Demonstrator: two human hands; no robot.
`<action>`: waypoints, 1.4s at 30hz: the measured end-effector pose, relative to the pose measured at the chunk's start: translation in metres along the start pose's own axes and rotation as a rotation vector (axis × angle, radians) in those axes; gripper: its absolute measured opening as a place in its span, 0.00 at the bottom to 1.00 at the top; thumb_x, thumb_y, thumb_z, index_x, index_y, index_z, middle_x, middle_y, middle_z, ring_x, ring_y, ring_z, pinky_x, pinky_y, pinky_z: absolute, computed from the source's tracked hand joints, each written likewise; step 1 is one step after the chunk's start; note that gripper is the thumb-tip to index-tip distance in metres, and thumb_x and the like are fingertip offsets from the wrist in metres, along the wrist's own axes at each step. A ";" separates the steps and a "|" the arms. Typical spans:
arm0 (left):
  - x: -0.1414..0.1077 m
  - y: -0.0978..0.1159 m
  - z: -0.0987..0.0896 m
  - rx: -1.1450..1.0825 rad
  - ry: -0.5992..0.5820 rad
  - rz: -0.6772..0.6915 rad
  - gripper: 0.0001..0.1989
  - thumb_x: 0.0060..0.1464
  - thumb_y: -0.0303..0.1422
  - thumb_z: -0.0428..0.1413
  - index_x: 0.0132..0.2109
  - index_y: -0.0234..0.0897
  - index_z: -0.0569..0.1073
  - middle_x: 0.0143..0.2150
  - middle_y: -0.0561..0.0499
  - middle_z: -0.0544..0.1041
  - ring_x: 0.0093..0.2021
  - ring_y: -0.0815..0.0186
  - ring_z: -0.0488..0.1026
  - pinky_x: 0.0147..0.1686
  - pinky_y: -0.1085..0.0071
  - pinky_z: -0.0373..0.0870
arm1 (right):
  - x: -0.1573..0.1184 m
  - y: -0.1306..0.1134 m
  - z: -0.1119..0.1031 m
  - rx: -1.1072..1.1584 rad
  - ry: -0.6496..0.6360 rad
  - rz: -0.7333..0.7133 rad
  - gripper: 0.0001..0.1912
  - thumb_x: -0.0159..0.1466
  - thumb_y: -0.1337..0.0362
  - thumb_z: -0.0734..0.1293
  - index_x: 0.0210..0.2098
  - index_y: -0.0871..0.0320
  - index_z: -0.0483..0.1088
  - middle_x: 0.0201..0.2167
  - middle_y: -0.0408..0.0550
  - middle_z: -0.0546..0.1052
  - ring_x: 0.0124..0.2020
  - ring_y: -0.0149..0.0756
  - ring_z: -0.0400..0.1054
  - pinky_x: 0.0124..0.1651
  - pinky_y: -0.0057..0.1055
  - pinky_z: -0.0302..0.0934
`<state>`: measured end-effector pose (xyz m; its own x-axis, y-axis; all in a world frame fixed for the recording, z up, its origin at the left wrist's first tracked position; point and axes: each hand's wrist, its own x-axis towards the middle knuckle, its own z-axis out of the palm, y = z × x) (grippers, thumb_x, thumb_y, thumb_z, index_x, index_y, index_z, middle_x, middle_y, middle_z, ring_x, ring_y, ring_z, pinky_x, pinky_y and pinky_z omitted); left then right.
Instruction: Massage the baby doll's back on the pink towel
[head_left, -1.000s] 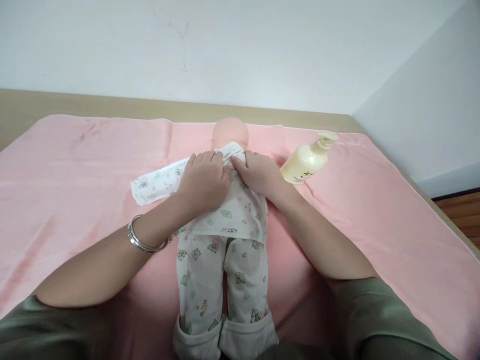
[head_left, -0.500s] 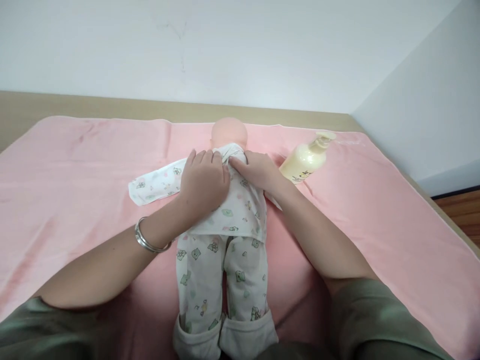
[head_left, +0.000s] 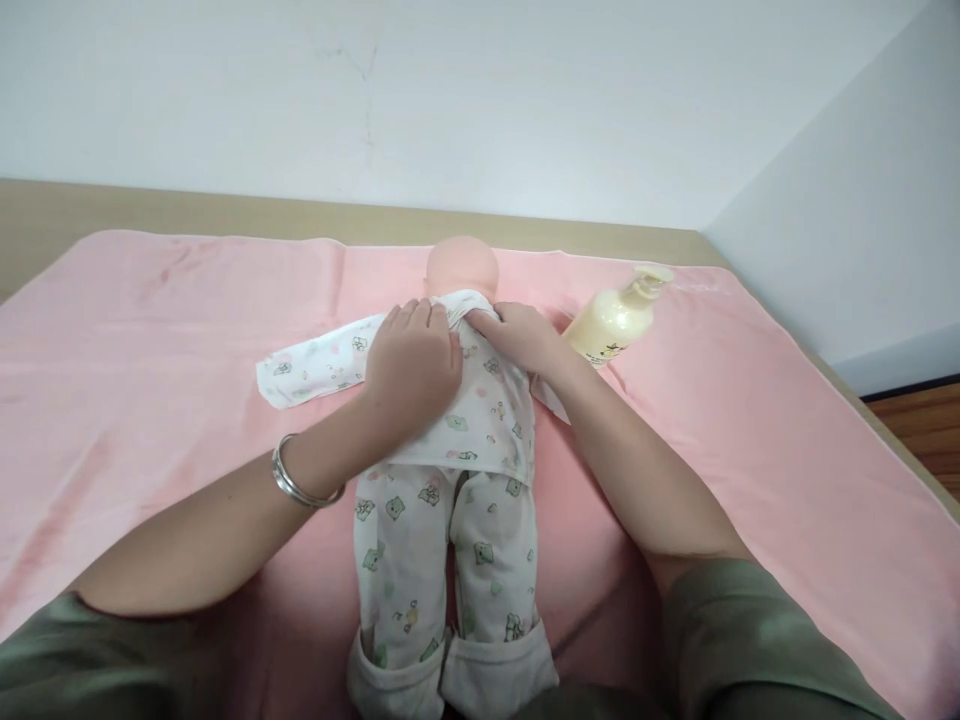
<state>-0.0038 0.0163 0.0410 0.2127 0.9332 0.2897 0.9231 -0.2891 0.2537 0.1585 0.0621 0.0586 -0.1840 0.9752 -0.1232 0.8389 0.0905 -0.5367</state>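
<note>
A bald doll (head_left: 463, 266) lies on a pink sheet with its head at the far end and no face showing. It wears a white printed shirt (head_left: 476, 425) and matching trousers (head_left: 409, 560) with turned-up cuffs. My left hand (head_left: 416, 365) rests flat on the shirt's upper left side, fingers stretched toward the shoulder, thumb along the middle. At the other shoulder, my right hand (head_left: 523, 340) has its thumb at the bunched collar and holds the cloth there; its other fingers are partly hidden. One shirt sleeve (head_left: 319, 365) stretches out to the left; my right arm partly covers the other.
A pale yellow pump bottle (head_left: 613, 318) lies tilted just right of my right hand. The pink sheet (head_left: 142, 390) covers a wooden surface (head_left: 225, 212) that meets a white wall (head_left: 480, 110). A brown wooden piece (head_left: 919, 430) shows at the right edge.
The collar cloth has shifted slightly and now lies more over my right thumb tip. Both hands stay at the doll's shoulders, and the whole view has moved only a little.
</note>
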 end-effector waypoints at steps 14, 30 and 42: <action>0.010 -0.011 0.000 -0.055 -0.073 -0.083 0.26 0.67 0.37 0.37 0.50 0.26 0.75 0.53 0.29 0.79 0.59 0.43 0.74 0.70 0.43 0.59 | -0.020 -0.019 0.015 -0.290 0.142 -0.060 0.23 0.76 0.58 0.52 0.43 0.62 0.75 0.42 0.58 0.83 0.45 0.50 0.75 0.54 0.42 0.64; 0.023 -0.020 -0.005 -0.113 -0.172 -0.223 0.26 0.68 0.43 0.36 0.46 0.34 0.74 0.50 0.33 0.80 0.52 0.44 0.76 0.55 0.47 0.72 | -0.031 -0.027 0.015 -0.349 0.120 -0.076 0.24 0.77 0.58 0.51 0.51 0.66 0.74 0.49 0.62 0.81 0.51 0.51 0.74 0.54 0.40 0.63; 0.014 -0.013 -0.004 -0.135 -0.109 -0.090 0.23 0.68 0.39 0.38 0.45 0.33 0.76 0.47 0.35 0.80 0.50 0.48 0.76 0.53 0.54 0.71 | -0.029 -0.024 0.015 -0.379 0.133 -0.054 0.26 0.78 0.56 0.49 0.51 0.65 0.73 0.48 0.63 0.81 0.51 0.54 0.74 0.54 0.43 0.61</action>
<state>-0.0138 0.0325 0.0456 0.1714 0.9720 0.1606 0.8903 -0.2226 0.3972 0.1362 0.0285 0.0621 -0.1858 0.9824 0.0186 0.9640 0.1859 -0.1902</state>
